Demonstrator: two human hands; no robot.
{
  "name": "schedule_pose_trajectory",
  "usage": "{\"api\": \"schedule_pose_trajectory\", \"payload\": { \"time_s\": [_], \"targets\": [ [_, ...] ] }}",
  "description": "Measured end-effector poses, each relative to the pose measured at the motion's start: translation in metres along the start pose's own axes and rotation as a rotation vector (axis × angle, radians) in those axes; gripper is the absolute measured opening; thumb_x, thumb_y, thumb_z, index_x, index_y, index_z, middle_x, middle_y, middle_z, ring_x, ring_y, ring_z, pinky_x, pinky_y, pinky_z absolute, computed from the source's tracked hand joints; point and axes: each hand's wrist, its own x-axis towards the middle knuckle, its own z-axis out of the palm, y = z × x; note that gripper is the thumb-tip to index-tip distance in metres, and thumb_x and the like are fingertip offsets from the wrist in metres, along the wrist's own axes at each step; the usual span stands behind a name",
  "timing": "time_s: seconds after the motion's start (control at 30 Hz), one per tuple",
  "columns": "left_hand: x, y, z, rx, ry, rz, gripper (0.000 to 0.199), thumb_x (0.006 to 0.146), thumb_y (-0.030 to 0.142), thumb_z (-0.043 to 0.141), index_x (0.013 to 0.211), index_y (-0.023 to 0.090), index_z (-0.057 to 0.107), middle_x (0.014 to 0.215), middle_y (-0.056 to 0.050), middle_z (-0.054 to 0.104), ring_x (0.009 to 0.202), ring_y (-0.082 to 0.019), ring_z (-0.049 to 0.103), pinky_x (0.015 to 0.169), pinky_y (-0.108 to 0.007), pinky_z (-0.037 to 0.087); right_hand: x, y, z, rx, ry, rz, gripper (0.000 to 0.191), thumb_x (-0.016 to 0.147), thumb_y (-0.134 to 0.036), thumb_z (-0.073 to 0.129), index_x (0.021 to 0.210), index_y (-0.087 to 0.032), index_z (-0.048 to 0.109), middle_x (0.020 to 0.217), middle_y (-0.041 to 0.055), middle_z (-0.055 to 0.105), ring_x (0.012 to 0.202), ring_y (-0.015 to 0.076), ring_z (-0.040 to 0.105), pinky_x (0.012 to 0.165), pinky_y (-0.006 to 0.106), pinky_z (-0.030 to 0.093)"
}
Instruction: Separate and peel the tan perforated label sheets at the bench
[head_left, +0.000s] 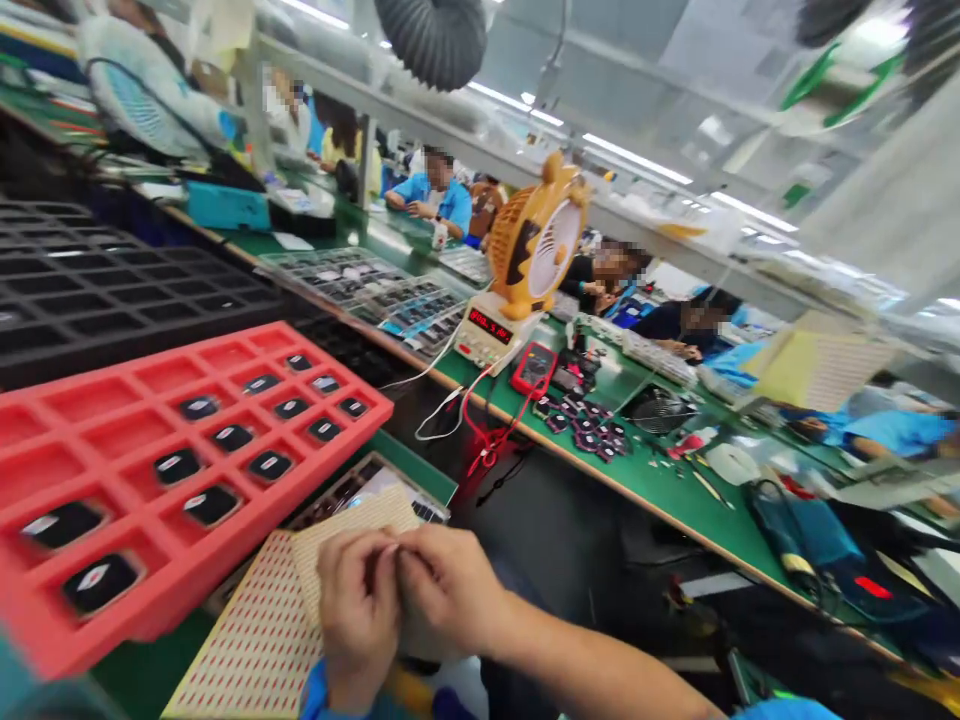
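My left hand (354, 612) and my right hand (456, 588) meet at the lower middle, with thumbs and fingertips pinched close together. Whatever lies between the fingertips is hidden or too small to name. Under and beside my left hand is a pale sheet with rows of small red labels (244, 640). A second sheet with fine rows of marks (360, 525) overlaps it just behind my fingers. To the left stands a red foam tray (289, 497) with square compartments. Several hold a small black module, such as this one (101, 582), bearing a white label, some with a red mark.
Black trays (90, 300) lie behind the red one. Across a dark gap runs a green bench with a power supply (491, 335), an orange fan (536, 240), a red multimeter (534, 368), loose cables and several small dark parts (589, 425). Other people sit farther back.
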Motion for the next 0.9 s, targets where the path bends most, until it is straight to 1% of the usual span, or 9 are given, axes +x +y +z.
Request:
{"api": "schedule_pose_trajectory", "payload": {
  "time_s": [0.1,0.2,0.3,0.4,0.5,0.6,0.67,0.73,0.9],
  "targets": [
    [0.004,0.001,-0.001,0.032,-0.003,0.024,0.011,0.105,0.016,0.051,0.097,0.022,0.056,0.092,-0.002,0.058,0.09,-0.019,0.057,0.083,-0.031,0.051,0.001,0.003,-0.005,0.126,-0.001,0.006,0.033,0.104,-0.026,0.045,0.1,-0.017,0.076,0.085,0.0066,0.078,0.075,0.0155,0.073,0.071,0.021,0.056],
    [0.007,-0.001,-0.006,0.06,-0.005,0.01,0.011,0.105,0.016,0.051,0.097,0.021,0.056,0.094,-0.003,0.058,0.093,-0.019,0.058,0.086,-0.032,0.051,0.003,0.005,-0.008,0.208,0.009,0.067,0.027,0.102,-0.021,0.051,0.099,-0.016,0.077,0.087,0.0057,0.08,0.078,0.0144,0.075,0.074,0.02,0.056],
    [0.007,-0.001,-0.012,0.059,-0.016,0.012,0.01,0.105,0.016,0.055,0.097,0.02,0.058,0.096,-0.003,0.059,0.095,-0.018,0.059,0.088,-0.032,0.051,0.003,0.004,-0.008,0.226,0.012,0.089,0.024,0.101,-0.018,0.053,0.096,-0.016,0.077,0.085,0.0043,0.079,0.076,0.0139,0.074,0.073,0.019,0.056],
    [0.008,0.001,-0.016,-0.007,-0.06,0.012,0.003,0.104,0.021,0.062,0.105,0.021,0.065,0.102,-0.004,0.063,0.101,-0.019,0.062,0.094,-0.033,0.052,0.003,0.001,-0.007,0.216,0.025,0.068,0.024,0.1,-0.016,0.052,0.098,-0.016,0.076,0.086,0.005,0.079,0.077,0.0143,0.074,0.073,0.02,0.055],
    [0.008,0.003,-0.015,-0.177,-0.069,-0.118,0.008,0.102,0.029,0.068,0.106,0.024,0.073,0.103,-0.003,0.066,0.101,-0.018,0.065,0.088,-0.028,0.056,0.004,-0.002,-0.006,0.157,0.002,0.001,0.026,0.101,-0.015,0.048,0.096,-0.016,0.074,0.083,0.0055,0.077,0.073,0.0144,0.072,0.07,0.021,0.055],
    [0.008,0.005,-0.012,-0.366,-0.023,-0.298,0.009,0.097,0.034,0.074,0.094,0.027,0.077,0.096,0.0,0.068,0.089,-0.015,0.067,0.071,-0.02,0.055,0.004,-0.003,-0.005,0.072,-0.016,-0.078,0.026,0.102,-0.016,0.047,0.092,-0.015,0.071,0.076,0.0049,0.071,0.066,0.0147,0.066,0.063,0.023,0.053],
    [0.008,0.005,-0.011,-0.422,-0.011,-0.357,0.011,0.095,0.036,0.076,0.088,0.027,0.077,0.093,0.0,0.07,0.086,-0.014,0.068,0.067,-0.019,0.055,0.004,-0.004,-0.004,0.056,-0.004,-0.113,0.025,0.103,-0.017,0.047,0.094,-0.014,0.07,0.076,0.0053,0.071,0.065,0.0154,0.066,0.062,0.024,0.053],
    [0.009,0.004,-0.011,-0.423,-0.015,-0.38,0.013,0.094,0.034,0.074,0.084,0.026,0.076,0.091,0.001,0.071,0.087,-0.014,0.069,0.069,-0.018,0.055,0.004,-0.005,-0.003,0.062,-0.004,-0.116,0.024,0.103,-0.016,0.047,0.098,-0.015,0.071,0.079,0.0063,0.073,0.066,0.0163,0.067,0.063,0.025,0.054],
    [0.012,0.0,-0.021,-0.389,-0.031,-0.388,0.012,0.094,0.03,0.072,0.083,0.025,0.075,0.092,0.001,0.074,0.093,-0.014,0.07,0.085,-0.02,0.056,0.002,-0.002,-0.005,0.031,-0.017,-0.073,0.024,0.101,-0.015,0.048,0.097,-0.016,0.072,0.079,0.0067,0.073,0.068,0.0171,0.067,0.065,0.025,0.053]
  ]
}}
